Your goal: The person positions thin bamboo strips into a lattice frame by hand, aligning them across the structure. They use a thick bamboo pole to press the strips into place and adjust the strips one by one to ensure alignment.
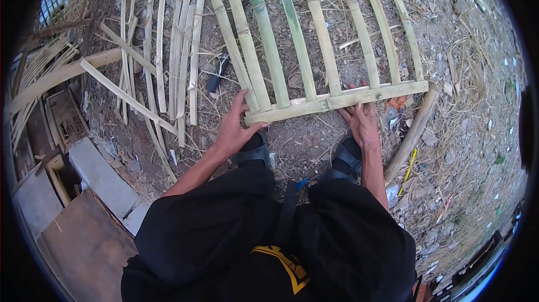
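Note:
A bamboo slat frame (306,109) stretches away from me: several long split slats, some green, meet a flat crossbar on its near side. My left hand (231,129) grips the crossbar's left end, thumb at the near edge and fingers beside the outermost slat. Further right, my right hand (364,126) is closed around the same crossbar, with fingertips showing beyond its far edge between two slats. The far end of the frame runs out of view at the top.
Loose bamboo strips (178,57) lie to the left, with a dark-handled tool (216,74) between them and the frame. A round wooden pole (412,130) sits under the crossbar's right end, near a thin yellow strip (409,171). Grey slabs (104,170) and boards are at the lower left.

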`<state>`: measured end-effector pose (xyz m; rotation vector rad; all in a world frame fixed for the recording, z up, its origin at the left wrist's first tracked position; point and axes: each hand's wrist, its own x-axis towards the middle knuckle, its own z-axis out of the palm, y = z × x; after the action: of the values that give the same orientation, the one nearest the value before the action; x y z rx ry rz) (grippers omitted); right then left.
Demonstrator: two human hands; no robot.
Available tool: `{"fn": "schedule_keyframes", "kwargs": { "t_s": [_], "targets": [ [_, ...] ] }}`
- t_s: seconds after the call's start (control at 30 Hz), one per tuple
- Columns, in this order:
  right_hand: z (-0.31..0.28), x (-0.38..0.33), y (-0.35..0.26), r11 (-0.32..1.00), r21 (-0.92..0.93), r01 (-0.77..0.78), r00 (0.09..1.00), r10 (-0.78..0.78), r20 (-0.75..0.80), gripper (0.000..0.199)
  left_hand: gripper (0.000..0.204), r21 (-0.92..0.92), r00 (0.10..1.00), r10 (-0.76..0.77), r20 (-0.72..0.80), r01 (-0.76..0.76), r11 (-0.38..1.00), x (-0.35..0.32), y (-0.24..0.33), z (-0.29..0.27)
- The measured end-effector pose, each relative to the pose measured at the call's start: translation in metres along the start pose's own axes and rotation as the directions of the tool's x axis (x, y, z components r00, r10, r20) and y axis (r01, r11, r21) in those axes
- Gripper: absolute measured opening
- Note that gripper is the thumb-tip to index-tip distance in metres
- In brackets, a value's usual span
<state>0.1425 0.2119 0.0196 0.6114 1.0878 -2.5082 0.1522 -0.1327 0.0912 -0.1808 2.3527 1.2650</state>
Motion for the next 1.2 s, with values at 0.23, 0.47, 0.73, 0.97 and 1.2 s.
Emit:
{"fn": "schedule_keyframes", "kwargs": {
  "t_s": [0.23,0.47,0.73,0.97,1.2],
  "targets": [
    [0.006,0.011,0.009,0.997,-0.016,-0.070,0.997,0.070,0.018,0.072,0.067,0.443,0.932,0.362,0.029,-0.337,0.831,-0.007,-0.014,-0.005],
    [-0.004,0.013,0.015,0.995,-0.095,0.011,0.997,-0.004,0.081,0.055,0.055,0.724,0.893,0.446,0.056,-0.344,0.597,-0.023,-0.009,-0.002],
    [-0.004,0.018,0.020,0.994,-0.099,0.045,0.990,-0.032,0.136,0.050,0.045,0.721,0.868,0.493,-0.058,-0.305,0.622,-0.026,0.009,-0.003],
    [-0.003,0.018,0.019,0.993,-0.111,0.041,0.994,-0.029,0.108,0.049,0.039,0.597,0.889,0.454,-0.061,-0.332,0.730,-0.018,0.014,-0.003],
    [0.000,0.017,0.016,0.993,-0.110,0.042,0.997,-0.034,0.074,0.051,0.042,0.529,0.898,0.439,0.020,-0.382,0.758,-0.014,0.015,-0.010]
  ]
}}
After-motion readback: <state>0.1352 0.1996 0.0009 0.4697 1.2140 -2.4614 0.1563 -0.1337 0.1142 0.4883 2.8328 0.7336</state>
